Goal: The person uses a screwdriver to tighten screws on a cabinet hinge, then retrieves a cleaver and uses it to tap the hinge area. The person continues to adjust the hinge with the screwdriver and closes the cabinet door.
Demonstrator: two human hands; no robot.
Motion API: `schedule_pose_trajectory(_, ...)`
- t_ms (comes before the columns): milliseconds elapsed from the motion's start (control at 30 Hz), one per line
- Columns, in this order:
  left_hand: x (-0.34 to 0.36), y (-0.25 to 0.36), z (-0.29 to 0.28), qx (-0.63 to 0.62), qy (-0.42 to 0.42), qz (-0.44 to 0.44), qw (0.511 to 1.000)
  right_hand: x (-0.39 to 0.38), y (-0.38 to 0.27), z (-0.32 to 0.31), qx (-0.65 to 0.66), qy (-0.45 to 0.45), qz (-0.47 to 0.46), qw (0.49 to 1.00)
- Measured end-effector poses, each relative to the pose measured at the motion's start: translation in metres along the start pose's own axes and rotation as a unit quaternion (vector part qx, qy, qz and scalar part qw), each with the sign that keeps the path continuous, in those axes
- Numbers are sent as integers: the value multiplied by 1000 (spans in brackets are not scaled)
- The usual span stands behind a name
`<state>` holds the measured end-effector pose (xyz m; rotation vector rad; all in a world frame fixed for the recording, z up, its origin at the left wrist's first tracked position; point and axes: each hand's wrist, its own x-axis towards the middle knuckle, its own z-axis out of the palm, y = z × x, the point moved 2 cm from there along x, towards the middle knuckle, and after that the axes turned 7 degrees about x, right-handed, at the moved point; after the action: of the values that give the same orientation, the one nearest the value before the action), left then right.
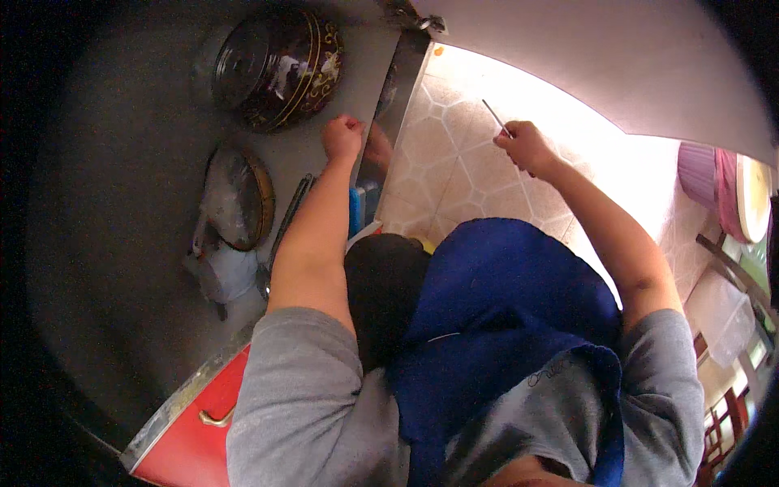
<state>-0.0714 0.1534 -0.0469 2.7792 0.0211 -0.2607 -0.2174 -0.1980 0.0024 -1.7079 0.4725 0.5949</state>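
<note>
Closest to the camera, wears a blue apron (503, 276) over a grey shirt (292, 390), presumably to shield the cloth beneath. Farther out, curls the left hand (343, 138) into a fist beside the edge of the tabletop (357, 73); cannot tell whether resting on it, perhaps for support, nor whether hiding anything inside. Across the gap, clasps a thin pale rod (493, 112) in the right hand (523, 150), above the floor (454, 162), gripping near one end and pointing the other up and away, seemingly to leave most of the length clear of the fingers. Holds the hands well apart, possibly to avoid crowding. To the left of the left forearm (316, 219), shows a whitish container (231, 274) and a round, brown-rimmed vessel (264, 199) close together, perhaps grouped to save room. Beyond the left fist, includes a dark pot (304, 73) with gold trim, apparently lidded to cover the contents. At the far right, has a purple-pink tub (699, 174), well away from both hands.
</note>
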Motion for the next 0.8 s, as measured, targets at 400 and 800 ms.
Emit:
schedule_pose_trajectory(400,7,105,-3,-153,-29,-87,984,-26,-9,-4,73,65,100,990)
schedule_pose_trajectory(800,72,131,3,-498,-31,-97,861,-33,16,-9,57,78,156,983)
